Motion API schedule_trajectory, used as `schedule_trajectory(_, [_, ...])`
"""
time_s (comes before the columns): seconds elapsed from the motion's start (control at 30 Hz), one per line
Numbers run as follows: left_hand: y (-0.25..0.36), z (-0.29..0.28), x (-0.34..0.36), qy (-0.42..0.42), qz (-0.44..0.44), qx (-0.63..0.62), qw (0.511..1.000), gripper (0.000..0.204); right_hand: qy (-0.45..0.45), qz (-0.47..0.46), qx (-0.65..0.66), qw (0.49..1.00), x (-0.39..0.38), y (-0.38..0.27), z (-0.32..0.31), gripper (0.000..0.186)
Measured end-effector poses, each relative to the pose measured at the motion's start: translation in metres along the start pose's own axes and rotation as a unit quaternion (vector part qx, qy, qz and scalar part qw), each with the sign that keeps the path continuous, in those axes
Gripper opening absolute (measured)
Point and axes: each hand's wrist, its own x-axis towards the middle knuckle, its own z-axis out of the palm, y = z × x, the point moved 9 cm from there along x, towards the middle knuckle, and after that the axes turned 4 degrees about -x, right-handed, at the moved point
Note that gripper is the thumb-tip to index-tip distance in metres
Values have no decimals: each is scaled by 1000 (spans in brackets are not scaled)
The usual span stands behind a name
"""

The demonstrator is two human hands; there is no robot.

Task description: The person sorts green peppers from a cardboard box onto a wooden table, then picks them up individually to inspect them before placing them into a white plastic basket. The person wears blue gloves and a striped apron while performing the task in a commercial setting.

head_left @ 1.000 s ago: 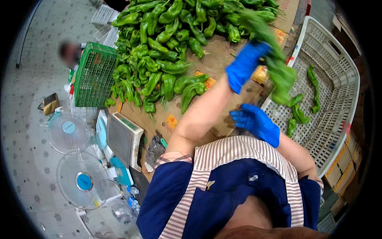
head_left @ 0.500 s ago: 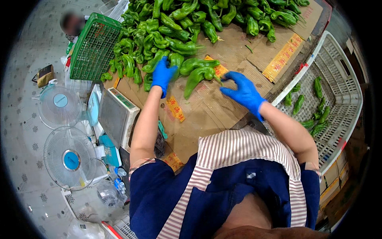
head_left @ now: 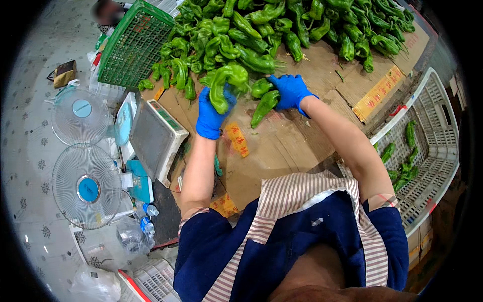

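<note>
My left hand [head_left: 213, 115], in a blue glove, is closed around green peppers [head_left: 220, 90], raised a little off the cardboard; its fingers are partly hidden behind them. To the right, my right hand [head_left: 293, 93], also gloved in blue, has its fingers closed at the stem ends of two green peppers, an upper one [head_left: 260, 88] and a lower one [head_left: 264, 107]. Just beyond both hands spreads a large heap of green peppers [head_left: 251, 38] on the cardboard-covered table [head_left: 282, 143].
A green plastic crate [head_left: 135, 48] leans at the heap's left. A weighing scale [head_left: 160, 136] stands left of my forearm, with two fans [head_left: 83, 189] past it. On the right, a white crate [head_left: 436, 108] holds several peppers. Another person [head_left: 106, 12] is at the far left.
My left hand has lifted peppers from the cardboard and come nearer to me. My right hand has closed in on the two peppers beside it. The view has shifted somewhat.
</note>
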Motion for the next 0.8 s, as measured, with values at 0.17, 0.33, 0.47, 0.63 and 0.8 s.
schedule_trajectory(0.17, [-15, 2, -1, 0, 4, -34, 999, 37, 76, 24, 168, 983, -41, 11, -18, 83])
schedule_trajectory(0.33, [-66, 13, 1, 18, 43, 143, 989, 38, -61, 158, 816, 552, -156, 68, -34, 48])
schedule_trajectory(0.47, [-165, 72, -5, -91, -51, 373, 922, 39, 170, 148, 767, 600, -278, 176, -99, 47])
schedule_trajectory(0.63, [-211, 155, -31, -402, 109, 645, 640, 72, 272, 419, 365, 785, -469, 325, -110, 63])
schedule_trajectory(0.8, [-37, 98, 38, -109, 249, 867, 417, 80, 419, 473, 199, 749, -565, 335, -120, 58])
